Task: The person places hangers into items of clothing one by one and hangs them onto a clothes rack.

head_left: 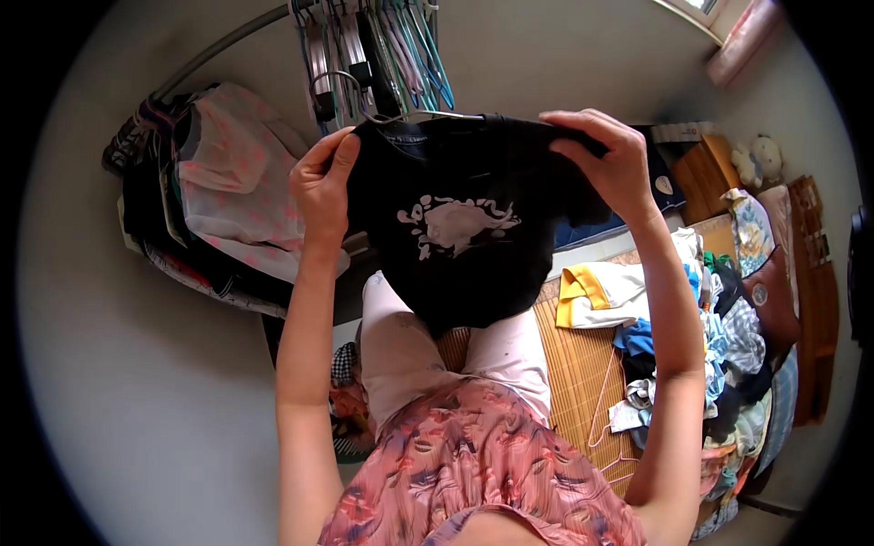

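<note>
A black T-shirt (464, 282) with a pale print on its chest is spread out in front of me. A wire clothes hanger (410, 116) shows at its neckline, with the hook rising on the left; the rest of the hanger is hidden by the cloth. My left hand (325, 187) pinches the shirt at the left shoulder. At the other shoulder, my right hand (612, 159) grips the fabric between thumb and fingers. Below the shirt's hem are my legs in pale pink trousers (405, 355).
Several hangers (391, 55) hang from a curved rail (228, 45) above. Clothes, among them a sheer white garment with pink marks (241, 182), hang at left. On the right, a bed with a bamboo mat (574, 373) carries a clothes pile (728, 328), a white-and-yellow garment (601, 293) and pink hangers (603, 400).
</note>
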### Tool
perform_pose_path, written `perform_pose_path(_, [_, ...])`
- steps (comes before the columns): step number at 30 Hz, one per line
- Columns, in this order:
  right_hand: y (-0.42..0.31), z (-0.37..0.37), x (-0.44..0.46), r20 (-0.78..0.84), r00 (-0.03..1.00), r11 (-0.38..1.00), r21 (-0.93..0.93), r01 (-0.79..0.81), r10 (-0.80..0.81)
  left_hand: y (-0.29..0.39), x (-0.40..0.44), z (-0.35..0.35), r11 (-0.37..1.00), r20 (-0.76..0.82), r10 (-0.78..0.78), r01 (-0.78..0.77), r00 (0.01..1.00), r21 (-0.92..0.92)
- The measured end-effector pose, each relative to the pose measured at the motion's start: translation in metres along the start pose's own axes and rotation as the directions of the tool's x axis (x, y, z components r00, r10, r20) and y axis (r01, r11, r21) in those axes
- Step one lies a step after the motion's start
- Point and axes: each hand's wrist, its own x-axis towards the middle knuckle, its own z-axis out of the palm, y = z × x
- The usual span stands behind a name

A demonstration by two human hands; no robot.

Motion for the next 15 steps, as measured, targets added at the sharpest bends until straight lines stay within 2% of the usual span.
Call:
perform_pose_path(1, [-0.008, 0.0, 0.006, -0.072, 0.996, 0.998, -0.032, 0.046, -0.048, 0.0, 0.003, -0.001, 1.0, -0.013, 0.005, -0.005, 1.0, -0.008])
perform_pose_path(5, [-0.002, -0.002, 0.041, -0.139, 0.976, 0.985, -0.071, 0.159, -0.167, 0.024, 0.034, -0.003, 0.968, -0.099, 0.248, -0.243, 0.964, 0.063])
perform_pose_path(7, [-0.012, -0.004, 0.064, -0.207, 0.97, 0.989, -0.092, 0.114, -0.131, 0.044, 0.049, -0.009, 0.909, -0.096, 0.41, -0.398, 0.907, 0.123])
perform_pose_path(9, [-0.016, -0.002, 0.078, -0.229, 0.964, 0.986, -0.123, 0.112, -0.138, 0.061, 0.051, -0.013, 0.897, -0.065, 0.411, -0.39, 0.909, 0.211])
perform_pose_path(11, [-0.011, 0.006, 0.077, -0.155, 0.977, 0.985, -0.115, 0.127, -0.144, 0.062, 0.046, -0.019, 0.899, 0.004, 0.374, -0.364, 0.927, 0.244])
perform_pose_path(13, [-0.004, 0.02, 0.068, -0.092, 0.991, 0.994, -0.067, 0.087, -0.093, 0.046, 0.027, -0.025, 0.89, 0.16, 0.249, -0.291, 0.955, 0.352])
perform_pose_path(14, [0.0, 0.03, 0.061, -0.118, 0.992, 0.999, -0.009, 0.046, -0.046, 0.038, 0.015, -0.02, 0.897, 0.206, 0.221, -0.281, 0.953, 0.341])
perform_pose_path(15, [0.005, 0.04, 0.054, -0.142, 0.99, 0.999, 0.047, 0.003, 0.004, 0.019, 0.006, -0.024, 0.927, 0.229, 0.138, -0.207, 0.964, 0.313])
